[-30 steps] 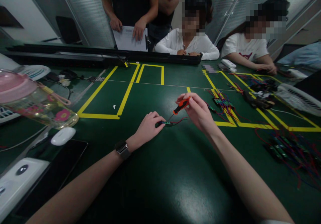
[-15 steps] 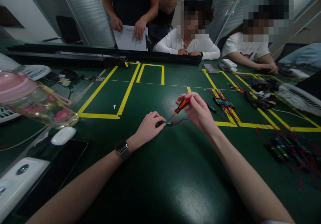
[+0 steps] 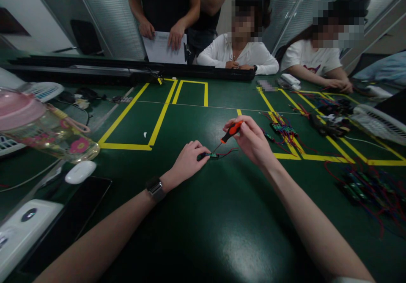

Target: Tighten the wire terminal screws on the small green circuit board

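My left hand (image 3: 187, 161), a watch on its wrist, pinches a small green circuit board (image 3: 212, 155) flat on the dark green table (image 3: 203, 215). Thin red wires (image 3: 229, 151) trail from the board to the right. My right hand (image 3: 252, 141) grips a small screwdriver with an orange and black handle (image 3: 231, 131), tilted so its tip comes down onto the board.
A pink-lidded flowered jar (image 3: 38, 126), a white case (image 3: 80, 171) and a dark phone (image 3: 68, 219) lie at the left. Piles of wired boards (image 3: 282, 130) (image 3: 368, 188) sit at the right. Yellow tape boxes (image 3: 158, 118) mark the table. Other people sit and stand at the far side.
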`<state>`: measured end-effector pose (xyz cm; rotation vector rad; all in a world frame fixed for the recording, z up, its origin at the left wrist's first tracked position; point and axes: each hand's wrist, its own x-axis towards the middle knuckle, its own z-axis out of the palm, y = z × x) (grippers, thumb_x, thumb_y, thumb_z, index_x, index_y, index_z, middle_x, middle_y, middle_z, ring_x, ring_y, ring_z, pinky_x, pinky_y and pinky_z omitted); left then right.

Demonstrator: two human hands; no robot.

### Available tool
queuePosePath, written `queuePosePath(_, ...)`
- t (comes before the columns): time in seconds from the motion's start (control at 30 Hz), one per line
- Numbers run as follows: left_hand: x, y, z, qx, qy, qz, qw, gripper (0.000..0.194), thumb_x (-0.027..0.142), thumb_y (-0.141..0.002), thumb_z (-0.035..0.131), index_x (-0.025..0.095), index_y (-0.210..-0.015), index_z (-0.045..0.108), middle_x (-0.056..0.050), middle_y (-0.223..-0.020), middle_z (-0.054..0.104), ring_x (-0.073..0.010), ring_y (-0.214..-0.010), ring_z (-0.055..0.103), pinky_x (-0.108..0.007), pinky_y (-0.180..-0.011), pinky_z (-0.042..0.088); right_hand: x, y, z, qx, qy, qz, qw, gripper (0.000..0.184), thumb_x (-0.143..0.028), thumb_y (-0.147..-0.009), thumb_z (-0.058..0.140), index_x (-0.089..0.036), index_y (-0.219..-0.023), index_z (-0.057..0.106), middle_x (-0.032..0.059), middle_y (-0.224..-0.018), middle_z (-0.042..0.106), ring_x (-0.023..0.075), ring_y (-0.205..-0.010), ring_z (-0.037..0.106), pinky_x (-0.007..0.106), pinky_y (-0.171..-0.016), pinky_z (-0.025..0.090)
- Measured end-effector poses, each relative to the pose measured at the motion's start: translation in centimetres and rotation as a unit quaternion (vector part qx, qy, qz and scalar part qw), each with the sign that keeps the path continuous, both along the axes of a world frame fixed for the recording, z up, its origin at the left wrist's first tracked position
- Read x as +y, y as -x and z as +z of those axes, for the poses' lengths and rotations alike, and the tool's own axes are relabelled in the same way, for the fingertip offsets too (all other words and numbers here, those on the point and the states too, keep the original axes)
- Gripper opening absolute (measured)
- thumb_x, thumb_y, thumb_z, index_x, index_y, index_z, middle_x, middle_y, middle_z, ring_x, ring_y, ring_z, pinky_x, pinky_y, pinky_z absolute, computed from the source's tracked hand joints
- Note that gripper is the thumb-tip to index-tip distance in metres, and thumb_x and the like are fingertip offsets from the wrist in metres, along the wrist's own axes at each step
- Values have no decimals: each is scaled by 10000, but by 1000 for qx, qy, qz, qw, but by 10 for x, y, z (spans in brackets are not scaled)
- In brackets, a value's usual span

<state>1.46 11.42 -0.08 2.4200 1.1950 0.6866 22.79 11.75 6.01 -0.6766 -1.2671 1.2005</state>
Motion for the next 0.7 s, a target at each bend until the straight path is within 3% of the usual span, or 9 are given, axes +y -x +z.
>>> queuePosePath(0.1,0,0,2,0,7,2,1000,155,260,-932,597,208,-1026,709,-43,-992,612,-215,-928,562,-372,-825,469,0,-1,-1,-1,-6,-2,1000,138,-436,-846,698,-312,-903,683,-7,-929,652,160,-907,628,390,-960,524)
queuePosePath(0.3,0,-2,2,-2,10,5,1000,140,244,-921,611,200,-1011,708,-45,-987,611,-218,-931,565,-376,-829,465,-2,-3,3,-5,19,15,1000,208,-445,-853,682,-310,-1011,674,9,-945,666,172,-945,644,381,-940,530)
queuePosePath(0.6,1,-1,2,-13,44,12,999,139,259,-918,622,203,-1011,709,-45,-997,618,-216,-938,565,-368,-815,461,2,-5,0,-20,-5,-25,999,158,-423,-830,709,-280,-873,658,0,-949,642,164,-902,624,379,-909,531)
queuePosePath(0.7,0,-2,3,-8,38,15,999,123,238,-907,633,197,-990,712,-45,-982,622,-217,-929,568,-373,-822,456,1,-5,-1,-30,-4,-18,999,175,-433,-838,703,-299,-947,676,-5,-913,647,157,-863,624,386,-925,528)
